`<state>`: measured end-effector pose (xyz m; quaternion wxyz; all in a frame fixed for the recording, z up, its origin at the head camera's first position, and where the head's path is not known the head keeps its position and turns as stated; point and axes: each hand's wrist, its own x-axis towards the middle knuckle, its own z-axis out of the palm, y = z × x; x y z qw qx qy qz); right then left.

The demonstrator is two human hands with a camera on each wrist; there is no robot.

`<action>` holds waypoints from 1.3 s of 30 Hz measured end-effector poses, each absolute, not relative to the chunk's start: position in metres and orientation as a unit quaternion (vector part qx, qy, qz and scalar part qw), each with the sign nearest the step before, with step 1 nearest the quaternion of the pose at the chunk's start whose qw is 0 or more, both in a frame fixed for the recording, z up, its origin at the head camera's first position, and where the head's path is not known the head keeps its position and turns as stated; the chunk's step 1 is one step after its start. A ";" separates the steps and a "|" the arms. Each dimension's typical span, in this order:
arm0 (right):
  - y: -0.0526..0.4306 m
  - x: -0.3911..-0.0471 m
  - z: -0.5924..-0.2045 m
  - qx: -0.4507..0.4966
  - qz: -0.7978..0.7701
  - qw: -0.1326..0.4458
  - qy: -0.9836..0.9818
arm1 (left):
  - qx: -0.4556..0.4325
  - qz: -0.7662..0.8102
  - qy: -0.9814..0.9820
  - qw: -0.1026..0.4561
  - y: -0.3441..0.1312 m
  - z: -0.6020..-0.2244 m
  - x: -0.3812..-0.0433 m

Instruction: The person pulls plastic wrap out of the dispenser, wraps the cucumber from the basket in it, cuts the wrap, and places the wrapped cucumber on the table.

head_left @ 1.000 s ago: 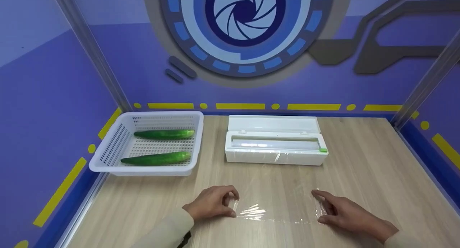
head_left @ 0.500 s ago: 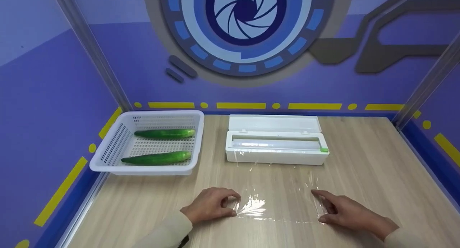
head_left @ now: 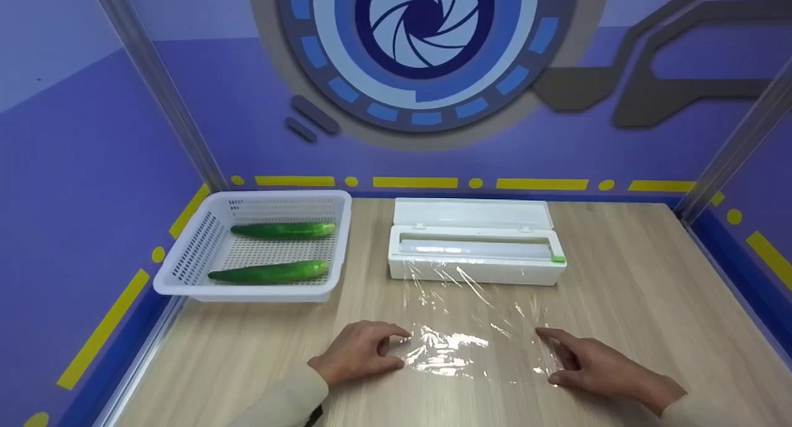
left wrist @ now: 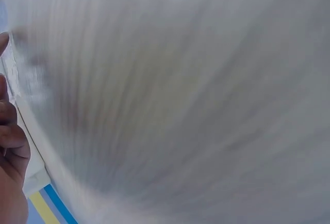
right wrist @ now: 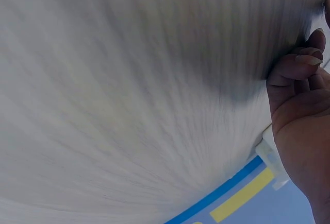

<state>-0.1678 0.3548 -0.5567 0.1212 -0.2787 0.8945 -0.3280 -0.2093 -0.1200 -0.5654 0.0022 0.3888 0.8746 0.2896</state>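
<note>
Head view: slack may fold near film (head_left: 447,345) onto itself, left hand (head_left: 359,351) loosely spread, right hand (head_left: 595,368) gripping or not, I cannot tell.

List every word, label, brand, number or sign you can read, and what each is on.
None can be read. The white box, plastic wrap, basket and cucumbers show no lettering. The back wall carries only shapes. One dark speck on the left wall is too small to make out.
</note>
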 end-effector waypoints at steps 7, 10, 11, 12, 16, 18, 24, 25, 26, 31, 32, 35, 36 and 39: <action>0.355 -0.167 -0.559 -0.286 -0.336 0.119 0.890 | 0.372 0.295 0.880 -0.012 -0.121 -0.553 -0.217; 0.355 -0.167 -0.559 -0.282 -0.336 0.121 0.891 | 0.372 0.302 0.877 -0.037 -0.122 -0.541 -0.223; 0.355 -0.166 -0.559 -0.281 -0.335 0.121 0.891 | 0.371 0.304 0.877 -0.045 -0.123 -0.536 -0.225; 0.355 -0.166 -0.559 -0.281 -0.334 0.121 0.892 | 0.370 0.305 0.876 -0.056 -0.124 -0.532 -0.228; 0.355 -0.165 -0.558 -0.285 -0.330 0.119 0.892 | 0.362 0.311 0.873 -0.102 -0.130 -0.514 -0.236; 0.354 -0.165 -0.555 -0.282 -0.321 0.122 0.896 | 0.359 0.311 0.871 -0.126 -0.134 -0.506 -0.240; 0.349 -0.162 -0.549 -0.271 -0.233 0.085 0.930 | 0.339 0.306 0.872 -0.174 -0.148 -0.483 -0.248; 0.348 -0.162 -0.549 -0.277 -0.220 0.065 0.933 | 0.335 0.305 0.874 -0.178 -0.151 -0.480 -0.249; 0.348 -0.162 -0.550 -0.282 -0.210 0.046 0.935 | 0.332 0.305 0.874 -0.182 -0.154 -0.478 -0.250; 0.347 -0.163 -0.553 -0.302 -0.175 -0.037 0.936 | 0.302 0.299 0.882 -0.202 -0.168 -0.470 -0.258; 0.346 -0.162 -0.554 -0.300 -0.168 -0.044 0.938 | 0.294 0.298 0.884 -0.209 -0.171 -0.469 -0.259; 0.347 -0.162 -0.556 -0.296 -0.144 -0.058 0.942 | 0.274 0.296 0.887 -0.226 -0.181 -0.468 -0.264; 0.347 -0.161 -0.557 -0.294 -0.140 -0.058 0.944 | 0.267 0.295 0.888 -0.230 -0.184 -0.468 -0.266; 0.347 -0.160 -0.559 -0.291 -0.135 -0.057 0.945 | 0.248 0.293 0.892 -0.240 -0.192 -0.469 -0.272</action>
